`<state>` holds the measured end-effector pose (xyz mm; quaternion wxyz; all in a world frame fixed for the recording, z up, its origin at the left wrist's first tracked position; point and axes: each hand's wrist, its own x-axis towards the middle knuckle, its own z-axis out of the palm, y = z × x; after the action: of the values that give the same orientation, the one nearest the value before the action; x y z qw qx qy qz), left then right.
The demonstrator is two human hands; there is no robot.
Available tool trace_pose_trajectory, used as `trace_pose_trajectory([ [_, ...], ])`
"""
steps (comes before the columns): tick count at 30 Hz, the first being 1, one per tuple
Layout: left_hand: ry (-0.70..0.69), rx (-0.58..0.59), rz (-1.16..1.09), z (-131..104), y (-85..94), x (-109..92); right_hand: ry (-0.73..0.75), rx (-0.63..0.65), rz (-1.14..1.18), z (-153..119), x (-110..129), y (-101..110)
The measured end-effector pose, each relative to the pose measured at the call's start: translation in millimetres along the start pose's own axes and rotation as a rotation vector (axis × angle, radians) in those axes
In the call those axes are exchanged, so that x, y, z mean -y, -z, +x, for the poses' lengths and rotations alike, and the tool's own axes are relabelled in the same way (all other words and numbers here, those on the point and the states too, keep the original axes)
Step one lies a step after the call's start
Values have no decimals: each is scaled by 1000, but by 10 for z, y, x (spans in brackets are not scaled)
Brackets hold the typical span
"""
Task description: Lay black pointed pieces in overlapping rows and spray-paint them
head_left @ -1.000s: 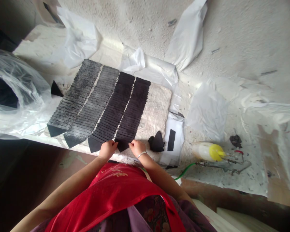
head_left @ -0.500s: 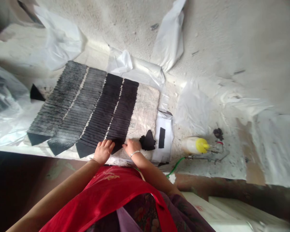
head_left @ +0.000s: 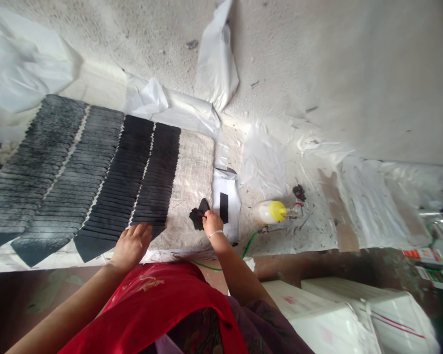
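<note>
Overlapping thin black pieces (head_left: pixel 158 182) lie in several long rows on a pale cloth-covered board (head_left: pixel 194 152). My left hand (head_left: pixel 133 243) rests at the near end of the rightmost row, its fingers stretched out flat over the lowest pieces. To the right, on the bare pale cloth, sits a small heap of loose black pieces (head_left: pixel 197 216). My right hand (head_left: pixel 211 223), with a bracelet at the wrist, is closed in a pinch on a black piece (head_left: pixel 204 206) at this heap. Its fingertips are partly hidden.
A white sheet with a black rectangle (head_left: pixel 224 207) lies beside the board. Further right are a yellow-capped bottle (head_left: pixel 278 211), a spray gun with a green hose (head_left: pixel 250 243) and a dark crumpled lump (head_left: pixel 299 191). White boxes (head_left: pixel 317 314) stand below the table edge.
My right hand has moved right from the row's near end to the heap of loose pieces and closed there. My left hand stays by the row. The view has shifted right.
</note>
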<state>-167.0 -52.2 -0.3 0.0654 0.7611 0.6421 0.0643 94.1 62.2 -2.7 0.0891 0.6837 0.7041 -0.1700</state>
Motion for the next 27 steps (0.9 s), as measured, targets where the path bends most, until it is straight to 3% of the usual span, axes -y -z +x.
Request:
trace_pose_trajectory([
  [5, -30, -26, -330, 51, 54, -246, 67, -68, 140, -2, -65, -30],
  [11, 294, 144, -1023, 222, 50, -654, 273, -180, 660, -324, 113, 125],
  [14, 384, 251, -1271, 258, 59, -719, 334, -52, 923, -538, 311, 113],
  [17, 466, 378, -1431, 204, 75, -661, 317, 147, 1061, -678, 460, 55],
  [23, 688, 488, -1680, -38, 131, -426, 75, 559, 1392, -734, 641, -40],
  [27, 747, 534, -1629, -172, 171, -265, 48, 617, 1425, -687, 763, -89],
])
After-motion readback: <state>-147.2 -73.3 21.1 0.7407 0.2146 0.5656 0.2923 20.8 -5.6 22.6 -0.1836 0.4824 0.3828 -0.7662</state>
